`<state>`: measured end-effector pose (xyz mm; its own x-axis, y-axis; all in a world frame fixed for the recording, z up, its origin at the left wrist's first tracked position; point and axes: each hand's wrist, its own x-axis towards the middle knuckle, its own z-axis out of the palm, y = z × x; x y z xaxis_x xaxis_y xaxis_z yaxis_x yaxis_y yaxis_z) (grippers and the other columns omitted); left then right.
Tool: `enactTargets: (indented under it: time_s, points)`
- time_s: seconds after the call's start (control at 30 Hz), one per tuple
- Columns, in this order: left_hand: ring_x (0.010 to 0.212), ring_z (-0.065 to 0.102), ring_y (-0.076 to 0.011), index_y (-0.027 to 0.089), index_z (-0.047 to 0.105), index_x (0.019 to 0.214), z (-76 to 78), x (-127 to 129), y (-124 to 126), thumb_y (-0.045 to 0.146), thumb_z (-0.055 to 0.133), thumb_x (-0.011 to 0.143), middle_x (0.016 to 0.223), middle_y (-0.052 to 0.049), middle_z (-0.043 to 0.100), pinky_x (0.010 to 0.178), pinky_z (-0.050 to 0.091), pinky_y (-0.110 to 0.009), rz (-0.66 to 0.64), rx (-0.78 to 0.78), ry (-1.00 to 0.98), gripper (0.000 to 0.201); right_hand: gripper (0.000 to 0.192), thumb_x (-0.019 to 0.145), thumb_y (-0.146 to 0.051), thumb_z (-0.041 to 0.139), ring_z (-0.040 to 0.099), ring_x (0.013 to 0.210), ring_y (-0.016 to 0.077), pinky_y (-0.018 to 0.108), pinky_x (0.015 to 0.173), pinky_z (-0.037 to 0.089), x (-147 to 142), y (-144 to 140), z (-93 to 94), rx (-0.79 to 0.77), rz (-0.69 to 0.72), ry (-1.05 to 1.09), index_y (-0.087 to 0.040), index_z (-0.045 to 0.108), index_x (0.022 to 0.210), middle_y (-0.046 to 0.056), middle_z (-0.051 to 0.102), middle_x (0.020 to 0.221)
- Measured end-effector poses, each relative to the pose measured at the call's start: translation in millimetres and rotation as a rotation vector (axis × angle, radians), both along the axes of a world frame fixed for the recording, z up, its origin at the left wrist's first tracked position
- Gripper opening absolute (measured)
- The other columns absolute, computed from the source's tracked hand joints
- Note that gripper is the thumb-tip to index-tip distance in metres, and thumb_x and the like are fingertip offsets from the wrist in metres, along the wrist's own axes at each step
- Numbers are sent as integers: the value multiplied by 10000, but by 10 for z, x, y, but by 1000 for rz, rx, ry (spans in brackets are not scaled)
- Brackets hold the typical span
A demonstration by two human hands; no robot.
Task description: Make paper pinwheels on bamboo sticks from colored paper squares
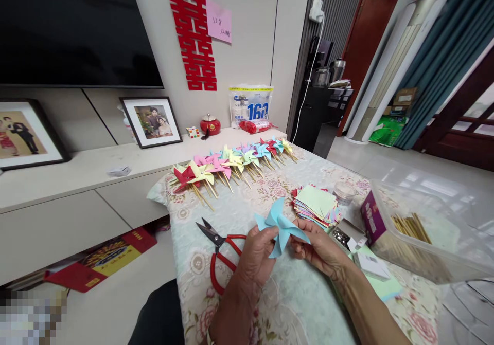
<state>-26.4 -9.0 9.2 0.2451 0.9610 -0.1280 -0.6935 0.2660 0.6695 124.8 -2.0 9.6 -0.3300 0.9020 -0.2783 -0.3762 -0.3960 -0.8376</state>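
Holding a light blue paper pinwheel (pixel 281 228) just above the worktop (pixel 247 216), both hands pinch it at its middle: the left hand (pixel 259 255) has its grip closed on the lower left vanes, the right hand (pixel 318 247) has its grip closed on the right vane. My judgement is that the folded vanes are being gathered at the centre, so the next move calls for keeping them pinched while they are pinned to a stick.

Left of the pinwheel lie red-handled scissors (pixel 219 255); beyond it, a row of finished pinwheels (pixel 231 165). Right of it sit a stack of coloured paper squares (pixel 316 203), a small box of pins (pixel 343 234) and a clear tub of sticks (pixel 412 229).

Behind the pinwheel, a bag (pixel 250 106) reads "162"; the pink note (pixel 218 21) is handwritten, illegible.
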Motion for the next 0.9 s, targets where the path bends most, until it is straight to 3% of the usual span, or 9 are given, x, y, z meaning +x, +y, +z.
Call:
enactTargets:
  time_s: [0.43, 0.73, 0.9]
  points:
    - [599, 557, -167, 181, 686, 670, 34, -1, -31, 269, 744, 679, 602, -14, 635, 626, 445, -281, -55, 48, -12, 106, 226, 622, -262, 828, 461, 434, 56, 168, 426, 352, -10, -13, -17, 129, -8, -69, -154, 633, 653, -29, 602, 564]
    - [642, 648, -197, 172, 675, 676, 37, -12, -23, 289, 789, 626, 624, -15, 676, 682, 522, -309, 9, -41, 33, 171, 208, 644, -271, 807, 489, 449, 74, 197, 459, 358, 24, -17, 31, 210, -73, -141, -163, 631, 670, 27, 702, 638]
    - [625, 647, -173, 168, 683, 714, 54, -15, -15, 276, 817, 597, 663, -8, 702, 693, 546, -306, 80, -97, 7, 208, 211, 682, -314, 788, 477, 438, 86, 204, 459, 337, 100, -16, 48, 254, -155, -185, -183, 623, 674, -27, 599, 508]
